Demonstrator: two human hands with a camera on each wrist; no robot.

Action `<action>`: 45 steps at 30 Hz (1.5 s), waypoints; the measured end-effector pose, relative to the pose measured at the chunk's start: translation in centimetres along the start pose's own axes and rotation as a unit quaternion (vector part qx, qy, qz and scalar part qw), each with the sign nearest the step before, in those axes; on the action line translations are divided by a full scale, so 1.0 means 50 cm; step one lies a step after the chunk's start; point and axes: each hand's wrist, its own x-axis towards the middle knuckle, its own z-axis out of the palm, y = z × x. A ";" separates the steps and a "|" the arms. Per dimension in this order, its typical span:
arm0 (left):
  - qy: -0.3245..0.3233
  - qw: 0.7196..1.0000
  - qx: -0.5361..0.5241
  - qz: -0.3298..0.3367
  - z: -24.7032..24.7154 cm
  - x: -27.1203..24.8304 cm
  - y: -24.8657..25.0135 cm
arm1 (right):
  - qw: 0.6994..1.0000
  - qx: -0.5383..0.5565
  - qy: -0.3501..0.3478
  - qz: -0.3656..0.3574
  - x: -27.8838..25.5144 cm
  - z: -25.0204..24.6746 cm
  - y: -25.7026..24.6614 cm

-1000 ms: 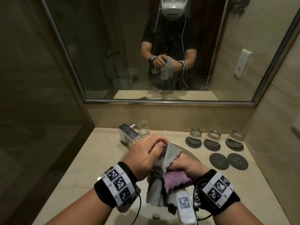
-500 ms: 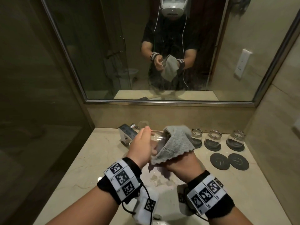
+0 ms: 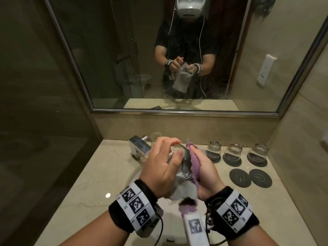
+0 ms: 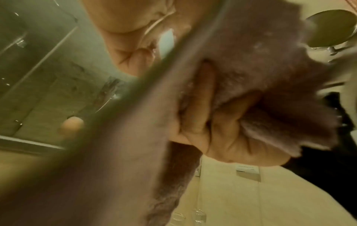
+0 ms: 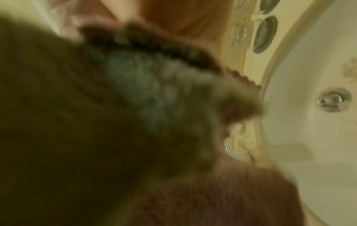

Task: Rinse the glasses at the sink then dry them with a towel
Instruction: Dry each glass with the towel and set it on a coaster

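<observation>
My left hand (image 3: 174,150) grips a clear glass (image 3: 182,163) by its rim and side, tilted over the sink (image 3: 133,174). My right hand (image 3: 200,162) holds a purple and grey towel (image 3: 195,161) pressed flat against the glass's right side. The rest of the towel hangs below both hands. In the left wrist view the blurred glass (image 4: 135,107) crosses the picture, with the right hand's palm (image 4: 222,130) wrapped in the towel (image 4: 270,61). The right wrist view is mostly filled by the blurred towel (image 5: 135,107).
Three glasses (image 3: 234,151) stand upside down on dark coasters at the back right, with two empty coasters (image 3: 240,177) in front of them. A chrome faucet (image 3: 140,148) and another glass (image 3: 156,136) sit at the back left. The drain (image 5: 333,100) shows in the white basin.
The towel, draped grey side up over the glass half a second ago, now lies purple side against the glass's flank and hangs below. Both hands stay together over the sink.
</observation>
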 end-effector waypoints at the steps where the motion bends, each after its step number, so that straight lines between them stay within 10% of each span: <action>1: 0.003 1.000 -0.001 0.005 0.000 0.001 -0.002 | 1.000 0.010 -0.002 -0.004 0.000 0.003 -0.002; 11: 0.047 0.964 -0.146 -0.219 -0.003 0.021 -0.005 | 0.941 -0.298 0.005 -0.161 -0.019 -0.002 0.014; 16: -0.025 0.939 -0.154 -0.307 -0.022 0.029 -0.032 | 0.899 -0.428 -0.042 -0.085 -0.031 -0.001 0.010; 22: -0.108 0.926 -0.115 -0.343 -0.039 0.010 -0.059 | 0.732 -0.648 -0.039 -0.208 0.015 -0.026 0.049; 30: -0.087 0.956 -0.130 -0.249 -0.066 0.024 -0.062 | 0.931 -0.306 0.137 -0.142 0.058 0.005 0.073; 33: -0.059 0.955 -0.165 -0.238 -0.074 0.038 -0.070 | 0.956 -0.220 0.166 -0.098 0.056 0.003 0.062; 36: -0.050 0.899 -0.284 -0.328 -0.080 0.062 -0.077 | 0.931 -0.284 0.184 -0.141 0.040 -0.006 0.054; 40: -0.132 0.738 -0.464 -0.473 -0.080 0.059 -0.076 | 0.783 -0.516 0.270 -0.220 0.037 -0.033 0.061; 43: -0.247 0.626 -0.585 -0.452 -0.067 0.039 -0.081 | 0.737 -0.640 0.178 -0.127 0.032 -0.028 0.064; 45: -0.257 0.606 -0.607 -0.446 -0.058 0.032 -0.078 | 0.710 -0.683 0.112 -0.128 0.030 -0.035 0.064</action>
